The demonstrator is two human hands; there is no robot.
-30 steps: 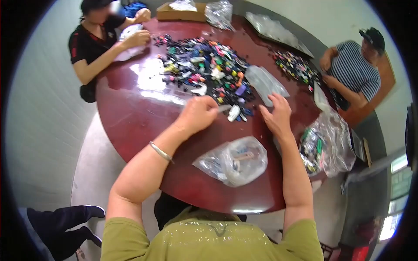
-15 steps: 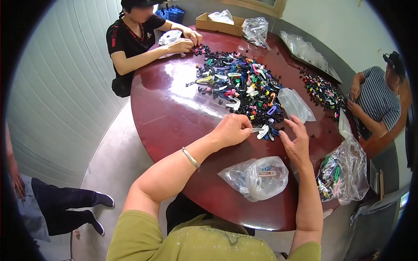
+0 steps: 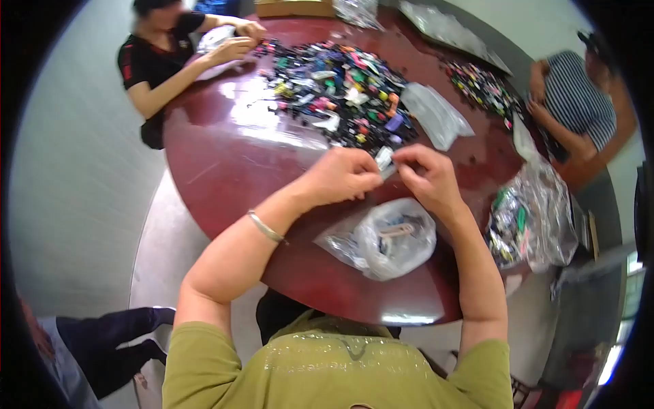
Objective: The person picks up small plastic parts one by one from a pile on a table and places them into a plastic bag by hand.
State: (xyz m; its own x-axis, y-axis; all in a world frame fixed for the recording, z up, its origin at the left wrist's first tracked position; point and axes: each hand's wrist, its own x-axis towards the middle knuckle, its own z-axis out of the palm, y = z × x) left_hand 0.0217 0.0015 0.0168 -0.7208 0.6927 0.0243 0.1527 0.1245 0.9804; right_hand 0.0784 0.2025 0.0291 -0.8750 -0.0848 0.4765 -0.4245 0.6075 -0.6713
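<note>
My left hand (image 3: 347, 176) is closed in a pinch, its fingertips at a pale hair clip (image 3: 388, 171). My right hand (image 3: 430, 178) closes its thumb and fingers on the other end of this clip; blur hides the exact grip. Just beyond the fingertips is a white clip (image 3: 384, 157). A pile of colourful snap hair clips (image 3: 334, 82) and small black pieces spreads over the table behind my hands. Below them sits an opened clear plastic bag (image 3: 398, 262) with several clips inside, a beige one on top.
Across the round dark red table (image 3: 225, 163) a person in black (image 3: 160, 61) handles small pieces. Another in stripes (image 3: 579, 95) sits by a second pile (image 3: 480, 88). An empty-looking clear bag (image 3: 439, 116), a filled bag (image 3: 538, 218) and a cardboard box (image 3: 293, 8) are around.
My right hand has come in from the side, its spread fingers now closing at the clip by my left hand. Both hands are nearer each other. The whole view has shifted.
</note>
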